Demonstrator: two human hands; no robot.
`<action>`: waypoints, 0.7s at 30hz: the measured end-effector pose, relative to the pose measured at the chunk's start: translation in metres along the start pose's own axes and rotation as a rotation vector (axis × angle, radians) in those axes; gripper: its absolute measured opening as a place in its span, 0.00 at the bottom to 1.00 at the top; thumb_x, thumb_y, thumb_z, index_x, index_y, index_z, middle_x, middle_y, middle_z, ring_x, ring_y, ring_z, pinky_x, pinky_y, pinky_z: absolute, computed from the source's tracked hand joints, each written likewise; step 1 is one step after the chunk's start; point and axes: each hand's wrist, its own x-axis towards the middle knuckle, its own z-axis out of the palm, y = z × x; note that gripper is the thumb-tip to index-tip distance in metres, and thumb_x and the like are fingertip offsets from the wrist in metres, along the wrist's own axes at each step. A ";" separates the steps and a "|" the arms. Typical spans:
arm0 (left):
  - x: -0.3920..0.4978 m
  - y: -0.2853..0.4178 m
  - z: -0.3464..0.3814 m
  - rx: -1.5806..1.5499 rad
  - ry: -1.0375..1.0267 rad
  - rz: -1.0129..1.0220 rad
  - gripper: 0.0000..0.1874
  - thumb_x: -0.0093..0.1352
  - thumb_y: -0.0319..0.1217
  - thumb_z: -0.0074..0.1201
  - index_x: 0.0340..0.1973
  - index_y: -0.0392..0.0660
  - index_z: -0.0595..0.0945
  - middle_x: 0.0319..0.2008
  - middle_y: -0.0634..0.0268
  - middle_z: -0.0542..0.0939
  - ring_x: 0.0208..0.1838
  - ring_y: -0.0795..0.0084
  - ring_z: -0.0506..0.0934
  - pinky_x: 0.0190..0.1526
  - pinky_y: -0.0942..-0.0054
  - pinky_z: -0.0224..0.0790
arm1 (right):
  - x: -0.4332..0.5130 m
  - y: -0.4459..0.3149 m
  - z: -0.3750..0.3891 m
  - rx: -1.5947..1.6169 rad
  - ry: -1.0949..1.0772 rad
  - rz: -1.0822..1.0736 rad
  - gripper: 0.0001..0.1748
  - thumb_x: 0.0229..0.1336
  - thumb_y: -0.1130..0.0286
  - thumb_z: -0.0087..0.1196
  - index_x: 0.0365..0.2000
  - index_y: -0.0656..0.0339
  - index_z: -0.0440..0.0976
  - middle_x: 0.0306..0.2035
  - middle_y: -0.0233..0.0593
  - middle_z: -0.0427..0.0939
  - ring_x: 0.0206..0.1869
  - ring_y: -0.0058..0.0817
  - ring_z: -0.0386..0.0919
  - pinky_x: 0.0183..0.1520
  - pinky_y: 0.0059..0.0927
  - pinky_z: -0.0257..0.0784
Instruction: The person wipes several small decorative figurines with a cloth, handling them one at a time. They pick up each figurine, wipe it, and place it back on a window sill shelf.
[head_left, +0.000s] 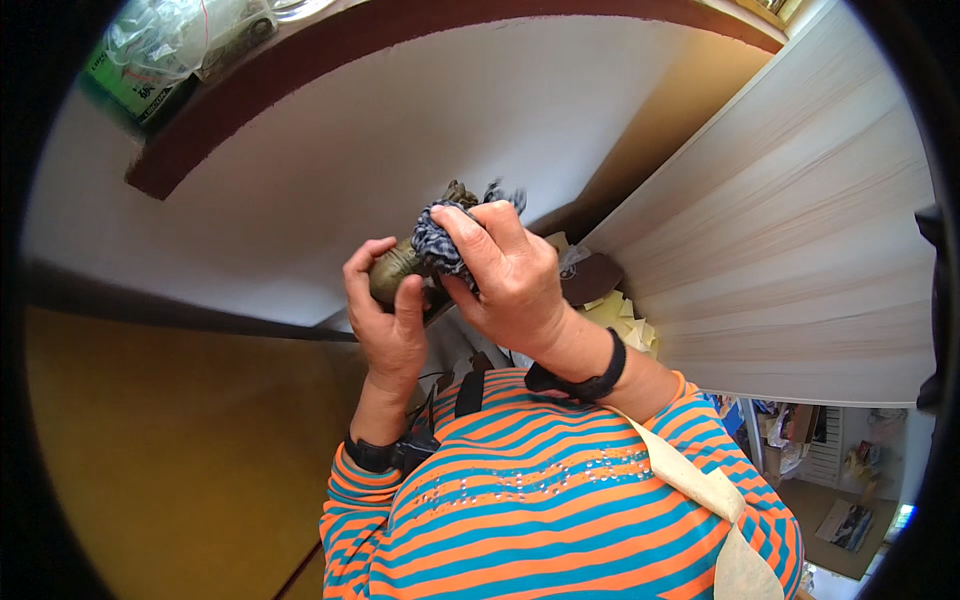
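A bronze-coloured ornament (391, 273) with a smooth, rounded end rests in my left hand (384, 319), its thumb and fingers wrapped about that end. My right hand (511, 274) grips a bunched dark-blue and white patterned cloth (436, 238) and presses it to the ornament's upper part. A knobbly brownish piece shows above the cloth and seems to belong to the ornament. Cloth and fingers hide its middle, so its full shape is unclear. A loose end of the cloth is blurred above my right knuckles.
A dark-red shelf edge (360, 45) curves across the top, bearing a green box (135, 86) and a clear plastic bag (176, 41). At right stands a pale wood-grain panel (780, 225). Cream-coloured pieces (619, 315) lie below, beside the panel.
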 end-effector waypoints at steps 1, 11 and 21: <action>0.001 0.002 0.000 0.040 0.004 0.057 0.31 0.74 0.47 0.65 0.62 0.38 0.75 0.56 0.59 0.77 0.56 0.65 0.76 0.61 0.67 0.69 | 0.001 -0.002 0.005 0.022 0.029 0.014 0.30 0.46 0.76 0.70 0.53 0.60 0.78 0.40 0.44 0.77 0.35 0.45 0.81 0.35 0.40 0.79; 0.007 0.005 -0.007 0.255 -0.224 0.279 0.47 0.64 0.17 0.65 0.77 0.40 0.60 0.43 0.60 0.78 0.44 0.66 0.78 0.50 0.67 0.74 | 0.007 0.002 -0.011 0.161 -0.214 0.072 0.17 0.49 0.74 0.67 0.42 0.59 0.79 0.35 0.42 0.76 0.33 0.44 0.81 0.35 0.41 0.79; 0.009 0.006 -0.004 0.198 -0.193 0.215 0.49 0.64 0.17 0.65 0.79 0.38 0.57 0.37 0.58 0.80 0.38 0.56 0.81 0.44 0.64 0.76 | -0.001 -0.010 0.012 0.195 -0.087 0.066 0.21 0.47 0.77 0.67 0.44 0.62 0.76 0.36 0.43 0.73 0.33 0.46 0.80 0.33 0.41 0.77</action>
